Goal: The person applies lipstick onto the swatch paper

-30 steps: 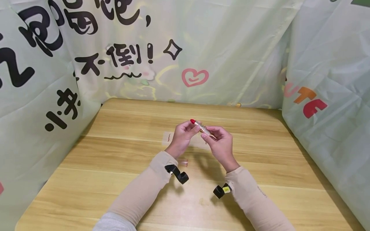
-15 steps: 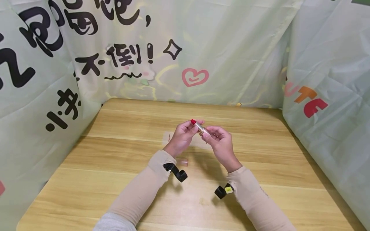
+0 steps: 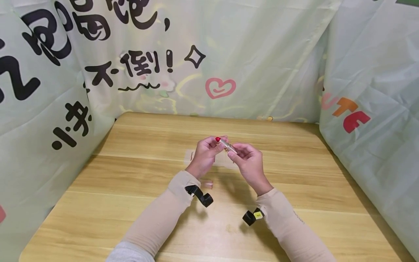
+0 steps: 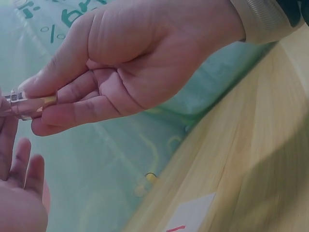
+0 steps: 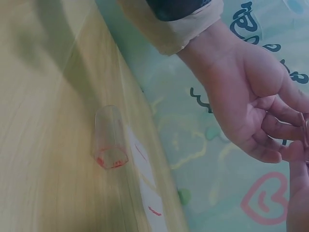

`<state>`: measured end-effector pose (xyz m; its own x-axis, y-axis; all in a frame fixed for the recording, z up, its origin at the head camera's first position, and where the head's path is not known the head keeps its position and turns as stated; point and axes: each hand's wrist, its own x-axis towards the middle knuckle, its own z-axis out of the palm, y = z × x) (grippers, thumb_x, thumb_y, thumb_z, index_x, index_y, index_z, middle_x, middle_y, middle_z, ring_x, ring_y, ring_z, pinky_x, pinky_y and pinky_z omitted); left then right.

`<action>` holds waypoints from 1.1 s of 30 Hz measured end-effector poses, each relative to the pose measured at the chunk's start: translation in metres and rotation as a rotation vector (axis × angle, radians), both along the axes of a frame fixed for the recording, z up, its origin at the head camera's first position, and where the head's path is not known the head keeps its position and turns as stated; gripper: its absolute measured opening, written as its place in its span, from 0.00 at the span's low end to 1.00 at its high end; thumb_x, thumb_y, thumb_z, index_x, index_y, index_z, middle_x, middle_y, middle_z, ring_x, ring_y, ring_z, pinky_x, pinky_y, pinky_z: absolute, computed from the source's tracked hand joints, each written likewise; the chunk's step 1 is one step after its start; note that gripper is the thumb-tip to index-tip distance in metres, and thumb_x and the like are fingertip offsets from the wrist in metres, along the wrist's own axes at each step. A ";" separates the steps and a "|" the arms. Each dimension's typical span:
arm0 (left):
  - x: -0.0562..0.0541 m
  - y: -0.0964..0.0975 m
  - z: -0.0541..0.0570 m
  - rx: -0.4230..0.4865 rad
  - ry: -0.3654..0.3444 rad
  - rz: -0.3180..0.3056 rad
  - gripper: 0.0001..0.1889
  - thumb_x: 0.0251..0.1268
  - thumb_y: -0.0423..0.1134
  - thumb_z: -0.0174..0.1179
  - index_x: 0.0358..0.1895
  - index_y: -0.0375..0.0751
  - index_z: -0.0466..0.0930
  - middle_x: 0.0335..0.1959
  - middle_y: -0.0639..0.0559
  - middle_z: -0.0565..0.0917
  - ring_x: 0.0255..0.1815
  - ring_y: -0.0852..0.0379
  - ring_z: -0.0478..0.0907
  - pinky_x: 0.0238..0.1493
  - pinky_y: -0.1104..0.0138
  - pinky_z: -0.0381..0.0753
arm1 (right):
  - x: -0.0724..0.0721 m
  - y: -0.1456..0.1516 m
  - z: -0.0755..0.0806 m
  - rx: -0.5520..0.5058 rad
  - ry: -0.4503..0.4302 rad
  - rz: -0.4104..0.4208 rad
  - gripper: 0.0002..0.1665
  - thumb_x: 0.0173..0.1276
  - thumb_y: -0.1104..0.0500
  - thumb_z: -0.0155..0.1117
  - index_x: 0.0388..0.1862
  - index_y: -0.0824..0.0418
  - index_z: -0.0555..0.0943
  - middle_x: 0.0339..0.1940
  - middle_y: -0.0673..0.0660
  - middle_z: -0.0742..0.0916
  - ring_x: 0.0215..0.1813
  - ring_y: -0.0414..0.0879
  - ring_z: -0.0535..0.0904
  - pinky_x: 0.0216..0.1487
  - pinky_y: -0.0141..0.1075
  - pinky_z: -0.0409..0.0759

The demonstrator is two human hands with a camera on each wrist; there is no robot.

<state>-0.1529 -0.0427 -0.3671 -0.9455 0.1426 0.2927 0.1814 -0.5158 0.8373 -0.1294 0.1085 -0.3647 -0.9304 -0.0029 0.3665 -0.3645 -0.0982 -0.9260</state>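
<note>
Above the middle of the table, both hands hold a lipstick [image 3: 226, 145] with a silvery, pinkish tube. Its red tip sticks out uncovered, pointing up and to the left. My left hand [image 3: 205, 154] pinches the upper tube between thumb and fingers. At the lower end, my right hand [image 3: 252, 163] grips the base with thumb and fingers. The left wrist view shows the left thumb lying against the shiny tube [image 4: 34, 104]; the red tip is hidden there. In the right wrist view, the lipstick is mostly cut off at the edge.
A clear cap [image 5: 110, 133] with red smears inside its rim lies on the wooden table [image 3: 147, 211] below the hands. Beyond it are white paper pieces [image 5: 152, 208] with short red strokes. A printed cloth [image 3: 268, 54] hangs around the table's back and sides.
The right thumb and fingers shift slightly on the lipstick's base, first forward, then back. The red tip shows a little less than before. Both arms stay nearly in place.
</note>
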 end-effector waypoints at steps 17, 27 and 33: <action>0.002 0.006 0.006 -0.032 -0.022 0.080 0.12 0.62 0.24 0.62 0.27 0.43 0.74 0.31 0.53 0.83 0.33 0.63 0.78 0.42 0.72 0.79 | 0.001 -0.008 -0.006 0.019 0.302 -0.089 0.18 0.48 0.86 0.67 0.40 0.85 0.76 0.39 0.72 0.84 0.41 0.38 0.84 0.42 0.32 0.84; 0.004 0.009 0.009 -0.022 -0.027 0.083 0.13 0.62 0.20 0.57 0.26 0.43 0.72 0.31 0.55 0.82 0.34 0.63 0.78 0.43 0.72 0.80 | 0.000 -0.009 -0.008 -0.006 0.379 -0.095 0.19 0.47 0.88 0.65 0.40 0.85 0.76 0.41 0.65 0.86 0.43 0.39 0.84 0.43 0.33 0.83; 0.003 0.007 0.009 -0.032 -0.034 0.086 0.12 0.62 0.21 0.58 0.27 0.43 0.74 0.30 0.55 0.82 0.33 0.63 0.78 0.41 0.72 0.80 | -0.001 -0.009 -0.007 0.000 0.369 -0.084 0.18 0.47 0.88 0.65 0.40 0.85 0.76 0.41 0.70 0.85 0.42 0.39 0.84 0.42 0.32 0.84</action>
